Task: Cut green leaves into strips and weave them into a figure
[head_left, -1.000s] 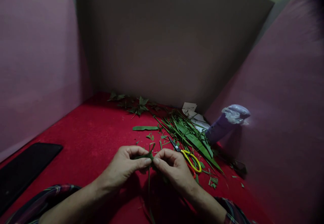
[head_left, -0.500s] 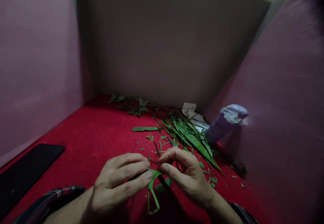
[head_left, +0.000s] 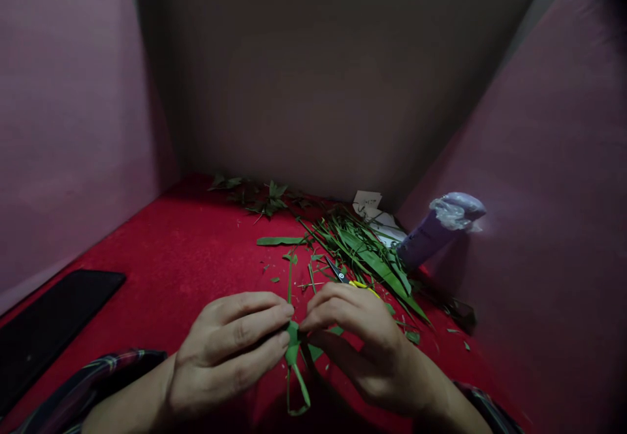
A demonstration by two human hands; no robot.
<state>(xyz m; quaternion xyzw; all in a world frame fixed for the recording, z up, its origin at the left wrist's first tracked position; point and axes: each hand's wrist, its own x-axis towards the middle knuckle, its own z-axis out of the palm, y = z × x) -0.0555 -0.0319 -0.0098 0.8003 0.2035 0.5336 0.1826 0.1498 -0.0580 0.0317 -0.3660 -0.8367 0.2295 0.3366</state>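
Observation:
My left hand [head_left: 230, 349] and my right hand [head_left: 365, 342] meet low in the middle, both pinched on a folded green leaf strip [head_left: 294, 355]. One thin end of the strip stands up between the fingertips and a loop hangs down toward me. Just beyond my right hand lie scissors with yellow handles [head_left: 350, 280], partly hidden by my fingers. A pile of long green leaves [head_left: 372, 257] lies behind the scissors on the red cloth [head_left: 186, 257].
A purple cone-shaped object with a plastic-wrapped top [head_left: 435, 228] leans at the right wall. White paper [head_left: 375, 212] lies behind the leaves. Dry leaf scraps [head_left: 259, 199] sit by the back board. A flat black object [head_left: 49, 323] lies at the left edge.
Both hands came closer to me and lower in view. The strip was reworked: a loop now hangs below my fingers and a thin end stands up between them.

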